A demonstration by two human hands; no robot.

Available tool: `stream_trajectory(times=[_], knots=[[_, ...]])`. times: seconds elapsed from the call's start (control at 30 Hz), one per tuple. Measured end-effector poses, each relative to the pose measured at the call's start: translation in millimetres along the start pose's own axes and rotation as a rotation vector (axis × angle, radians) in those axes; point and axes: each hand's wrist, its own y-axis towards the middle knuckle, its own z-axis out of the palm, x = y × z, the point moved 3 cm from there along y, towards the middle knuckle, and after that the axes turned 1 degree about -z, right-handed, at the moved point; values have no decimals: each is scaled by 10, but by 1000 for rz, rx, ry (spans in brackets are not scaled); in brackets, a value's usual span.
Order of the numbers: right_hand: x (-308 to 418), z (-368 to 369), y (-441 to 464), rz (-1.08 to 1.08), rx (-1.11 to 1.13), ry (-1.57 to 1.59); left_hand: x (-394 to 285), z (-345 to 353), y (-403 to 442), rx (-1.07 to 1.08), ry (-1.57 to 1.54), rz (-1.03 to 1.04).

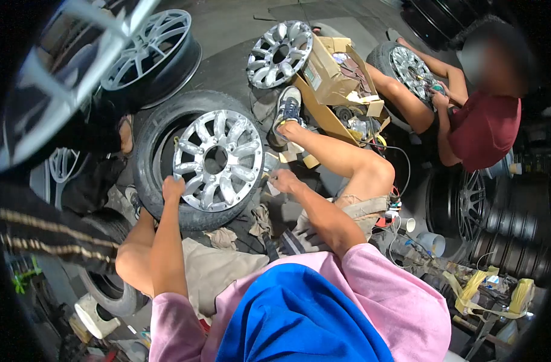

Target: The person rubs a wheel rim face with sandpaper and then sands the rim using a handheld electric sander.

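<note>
A silver alloy wheel face (239,154) with many broad spokes lies on a black tire (151,145) between my legs. Its spokes look patchy, grey and bright. My left hand (173,188) is closed at the wheel's lower left edge, with a bit of blue showing at the fingertips. Just off the wheel's right side, my right hand (285,180) is closed in a pinch. A small pale piece (273,188), like paper or sandpaper, shows at its fingers; its exact kind is unclear.
A second silver wheel (280,55) leans by a cardboard box (336,72) of brown sheets. At right, a co-worker in a maroon shirt (486,130) handles another wheel (410,69) with a green tool. Large rims (151,54) stand at upper left. Grey rags (261,221) lie near my lap.
</note>
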Motion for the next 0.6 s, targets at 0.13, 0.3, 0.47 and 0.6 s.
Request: stream_trajectory(times=[0.13, 0.3, 0.47, 0.6], knots=[[-44, 55, -44, -32, 53, -60, -327, -165, -28, -52, -177, 126], [12, 111, -82, -44, 115, -111, -481, -91, -196, 138, -209, 188], [101, 120, -98, -96, 95, -119, -516, 17, -368, 230, -89, 271], [111, 149, -128, -87, 75, -96, -635, -85, -522, 239, 24, 352]])
